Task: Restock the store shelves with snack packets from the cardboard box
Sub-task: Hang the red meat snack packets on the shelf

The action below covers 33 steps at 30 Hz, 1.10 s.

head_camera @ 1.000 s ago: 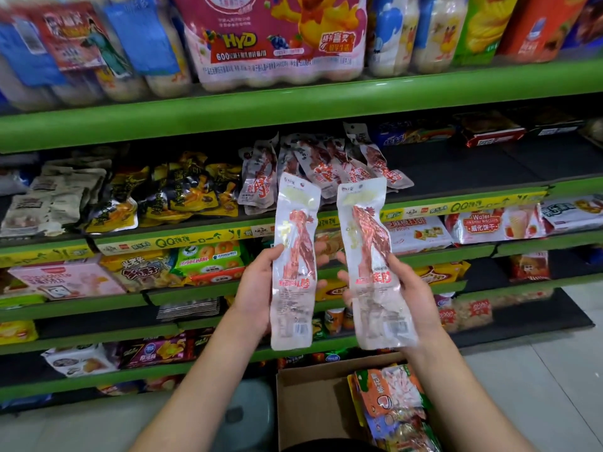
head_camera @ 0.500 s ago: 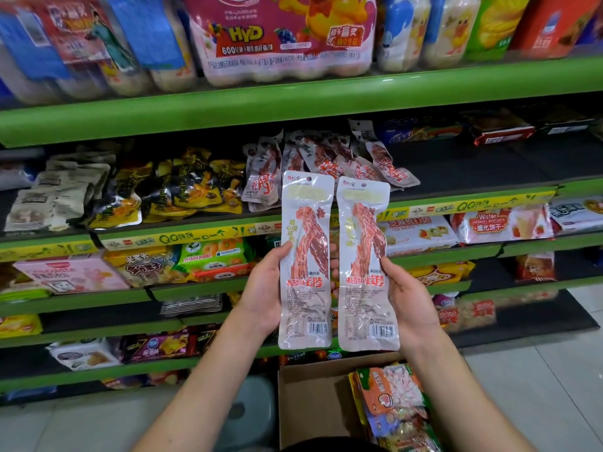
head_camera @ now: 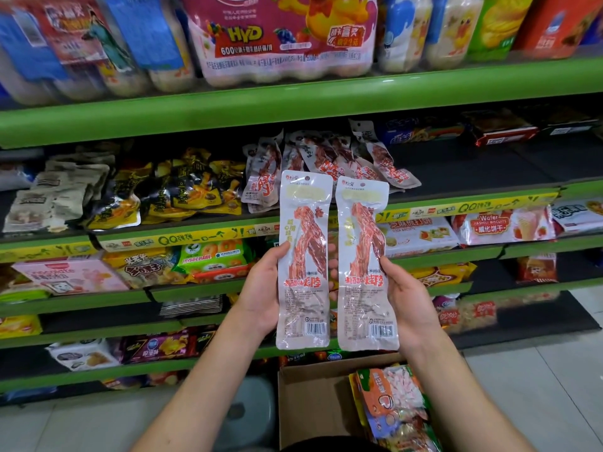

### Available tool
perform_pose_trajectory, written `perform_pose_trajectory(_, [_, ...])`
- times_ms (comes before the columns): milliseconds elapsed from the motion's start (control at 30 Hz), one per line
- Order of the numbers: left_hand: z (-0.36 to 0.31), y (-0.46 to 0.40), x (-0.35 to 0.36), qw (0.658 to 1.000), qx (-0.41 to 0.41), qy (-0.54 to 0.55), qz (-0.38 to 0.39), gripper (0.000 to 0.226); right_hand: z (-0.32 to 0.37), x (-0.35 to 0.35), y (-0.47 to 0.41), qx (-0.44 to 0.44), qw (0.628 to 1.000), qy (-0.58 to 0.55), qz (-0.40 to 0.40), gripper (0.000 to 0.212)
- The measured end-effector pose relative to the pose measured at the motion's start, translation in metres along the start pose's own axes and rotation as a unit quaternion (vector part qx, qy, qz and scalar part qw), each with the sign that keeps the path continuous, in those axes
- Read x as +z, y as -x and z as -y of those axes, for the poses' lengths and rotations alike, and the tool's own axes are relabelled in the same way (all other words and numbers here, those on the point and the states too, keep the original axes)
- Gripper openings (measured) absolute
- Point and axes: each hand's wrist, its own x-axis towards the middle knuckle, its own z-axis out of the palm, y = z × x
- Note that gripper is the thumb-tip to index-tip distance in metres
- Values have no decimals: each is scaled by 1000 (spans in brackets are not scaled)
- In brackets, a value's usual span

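We see the left hand [head_camera: 261, 288] grasping one long clear snack packet [head_camera: 303, 259], thumb laid along its left edge and fingers curled behind it. The right hand [head_camera: 409, 298] grasps a second packet [head_camera: 365, 262] of the same kind, thumb on its right edge, fingertips showing in the narrow gap between the two. Both packets stand upright, side by side and nearly touching, printed faces and barcodes toward us, their tops reaching well above the hands.

Beyond the hands, behind the packets' tops, a loose pile of matching packets [head_camera: 329, 161] lies on a shelf with a green front [head_camera: 456, 207]; the space on that shelf to the right of the pile is bare dark board. To the left of the left hand, on the same shelf, are yellow-and-black bags [head_camera: 182, 187]. Below both wrists and nearer to us, the cardboard box [head_camera: 310, 406] sits open on the tiled floor [head_camera: 538, 386], with colourful packets [head_camera: 394, 406] stacked against its right side, under the right forearm. A grey stool [head_camera: 251, 415] stands just left of the box, below the left forearm.
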Motion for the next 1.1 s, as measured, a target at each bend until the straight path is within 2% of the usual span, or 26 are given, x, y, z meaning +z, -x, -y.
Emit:
perform_pose_trajectory(100, [0,0,1,1000,-14,2,21,64,0,0,0,5,1000,2,6,45])
perform_pose_trajectory(267, [-1,1,1,997,-28,18,71,56,1,2,-1,14,1000,-19,7,43])
perform_pose_trajectory(367, [-3,2,4,996,-22,33,77,58,1,3,-1,15,999,-38,3,43])
perform_pose_trajectory(533, [-15,7,8,1000,17,5,20,62,11,8,2,34,999,-36,-6,39])
perform_pose_trajectory(600, [-25,9,11,998,46,-43,-29,69,22,13,4,26,998,45,-37,40])
perform_pose_trajectory(633, [-32,10,12,991,55,-99,-65,76,29,16,0,24,990,120,-70,42])
perform_pose_trajectory(733, [-60,9,17,950,58,-268,-147,75,56,32,-12,28,923,367,-113,43])
perform_pose_trajectory(833, [-93,-1,20,930,110,-306,-172,64,80,53,-27,-56,830,540,-127,35])
perform_pose_trajectory(900, [-117,-12,22,912,151,-337,-178,52,94,66,-38,-123,750,635,-138,40])
perform_pose_trajectory(1000, [-146,-43,28,882,165,-385,-216,35,109,89,-66,-183,643,729,-148,54])
perform_pose_trajectory(1100, [-165,-85,36,852,190,-423,-244,29,121,111,-107,-209,590,762,-165,53])
